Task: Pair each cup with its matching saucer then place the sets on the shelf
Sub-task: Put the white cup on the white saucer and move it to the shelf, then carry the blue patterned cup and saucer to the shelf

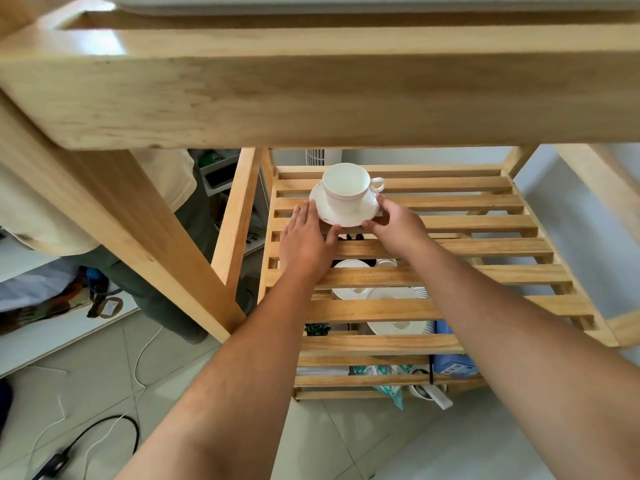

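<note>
A white cup (346, 187) with a pink band stands upright on a white saucer (346, 216), its handle pointing right. The set rests on the slatted wooden shelf (450, 247), toward the back left. My left hand (304, 242) holds the saucer's left and front edge, fingers along the rim and thumb at the front. My right hand (398, 226) pinches the saucer's right front edge. Both arms reach in under the wooden table top (311, 98).
Below the slats lie more white dishes (391, 294), a blue box (453, 367) and packets. A wooden leg (239, 216) stands left of the shelf. A person in a cream top (166, 178) stands behind. Cables (104, 431) lie on the tiled floor.
</note>
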Tool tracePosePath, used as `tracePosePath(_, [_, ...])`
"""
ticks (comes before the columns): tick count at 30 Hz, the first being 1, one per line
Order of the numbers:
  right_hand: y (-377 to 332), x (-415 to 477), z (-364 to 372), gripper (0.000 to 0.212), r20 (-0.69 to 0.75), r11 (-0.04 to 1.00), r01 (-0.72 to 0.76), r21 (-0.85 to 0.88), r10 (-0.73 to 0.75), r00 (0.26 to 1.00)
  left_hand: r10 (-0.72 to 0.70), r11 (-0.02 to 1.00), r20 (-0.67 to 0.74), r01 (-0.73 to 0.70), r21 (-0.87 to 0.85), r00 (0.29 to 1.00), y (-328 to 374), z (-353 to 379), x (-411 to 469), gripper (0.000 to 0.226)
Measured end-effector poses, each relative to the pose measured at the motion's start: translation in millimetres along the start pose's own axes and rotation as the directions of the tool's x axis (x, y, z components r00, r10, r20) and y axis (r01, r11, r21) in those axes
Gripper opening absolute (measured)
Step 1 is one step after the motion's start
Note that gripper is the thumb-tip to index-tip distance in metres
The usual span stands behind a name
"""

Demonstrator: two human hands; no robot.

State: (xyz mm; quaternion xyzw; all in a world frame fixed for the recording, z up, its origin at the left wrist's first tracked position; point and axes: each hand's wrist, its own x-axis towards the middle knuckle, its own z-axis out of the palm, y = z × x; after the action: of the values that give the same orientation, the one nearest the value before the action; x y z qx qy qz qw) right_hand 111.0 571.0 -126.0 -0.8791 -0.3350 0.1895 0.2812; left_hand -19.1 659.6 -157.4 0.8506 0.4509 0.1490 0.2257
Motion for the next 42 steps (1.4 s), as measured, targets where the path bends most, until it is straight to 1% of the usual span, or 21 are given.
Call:
tracePosePath(4, [-2.6, -1.1, 2.4, 0.064, -0.007, 1.0, -0.001, -0.003, 0.001, 1.0, -0.007, 1.0, -0.003, 0.007, -0.021, 1.0, 1.1, -0.6, 0.3, 0.072])
tracePosePath(7, [-4.7, -11.8, -1.4, 0.059, -0.034, 0.997, 0.006, 0.072, -0.003, 0.999, -0.008, 0.997, 0.011, 0.008, -0.072, 1.0, 1.3, -4.4, -2.1, 0.072])
tracePosePath(11, [-6.4, -44.2, -19.8, 0.052, -0.116, 0.988, 0.07, 0.135, -0.055, 0.992, -0.005, 0.99, 0.009, 0.006, -0.139, 1.0, 9.6, -21.8, -23.1, 0.069])
tracePosePath(15, [-4.3, -93.3, -51.8, 0.05, -0.169, 0.986, 0.085, 0.145, -0.06, 0.984, 0.027, 0.967, 0.036, -0.017, -0.255, 0.999, 29.1, -49.7, -64.8, 0.061])
tracePosePath(17, [2.0, -124.1, -73.0, 0.048, -0.178, 0.981, 0.08, 0.177, -0.048, 0.983, 0.092, 0.952, 0.062, -0.069, -0.298, 0.994, 41.0, -64.0, -88.3, 0.056])
tracePosePath(19, [11.3, -161.4, -95.3, 0.048, -0.18, 0.977, 0.049, 0.208, -0.011, 0.984, 0.186, 0.937, 0.084, -0.151, -0.315, 0.979, 57.8, -76.8, -114.4, 0.052])
tracePosePath(20, [15.7, -179.4, -103.7, 0.049, -0.18, 0.978, 0.039, 0.206, -0.001, 0.984, 0.231, 0.931, 0.093, -0.192, -0.312, 0.969, 64.6, -82.1, -127.9, 0.051])
tracePosePath(23, [39.1, -248.8, -132.2, 0.048, -0.242, 0.978, -0.01, 0.207, 0.061, 0.968, 0.36, 0.902, 0.162, -0.298, -0.313, 0.919, 96.7, -89.5, -173.0, 0.047])
tracePosePath(25, [57.3, -297.9, -147.5, 0.048, -0.286, 0.974, -0.06, 0.221, 0.124, 0.95, 0.435, 0.871, 0.217, -0.347, -0.347, 0.874, 121.9, -86.9, -202.8, 0.046])
tracePosePath(26, [69.1, -324.4, -156.2, 0.048, -0.318, 0.97, -0.105, 0.22, 0.173, 0.932, 0.483, 0.846, 0.246, -0.376, -0.378, 0.841, 138.3, -82.7, -218.7, 0.046])
tracePosePath(28, [93.2, -374.9, -172.1, 0.047, -0.399, 0.96, -0.183, 0.213, 0.257, 0.88, 0.58, 0.788, 0.299, -0.43, -0.441, 0.758, 173.4, -71.1, -251.1, 0.047])
tracePosePath(30, [113.1, -420.8, -189.4, 0.047, -0.464, 0.944, -0.25, 0.214, 0.323, 0.824, 0.664, 0.728, 0.322, -0.484, -0.485, 0.675, 208.7, -59.6, -282.4, 0.048])
tracePosePath(33, [139.7, -491.7, -216.1, 0.047, -0.553, 0.899, -0.344, 0.27, 0.438, 0.709, 0.779, 0.622, 0.349, -0.57, -0.536, 0.521, 265.1, -43.9, -334.7, 0.048])
tracePosePath(37, [170.7, -571.6, -244.3, 0.043, -0.648, 0.842, -0.402, 0.36, 0.536, 0.542, 0.872, 0.489, 0.37, -0.616, -0.617, 0.321, 326.9, -26.0, -406.5, 0.048])
tracePosePath(39, [187.1, -608.5, -258.4, 0.041, -0.685, 0.815, -0.41, 0.41, 0.572, 0.452, 0.898, 0.429, 0.377, -0.639, -0.639, 0.226, 354.7, -16.0, -442.7, 0.048])
tracePosePath(42, [219.7, -657.5, -278.6, 0.037, -0.694, 0.757, -0.422, 0.499, 0.641, 0.328, 0.9, 0.393, 0.42, -0.632, -0.668, 0.116, 391.3, 1.2, -491.1, 0.05])
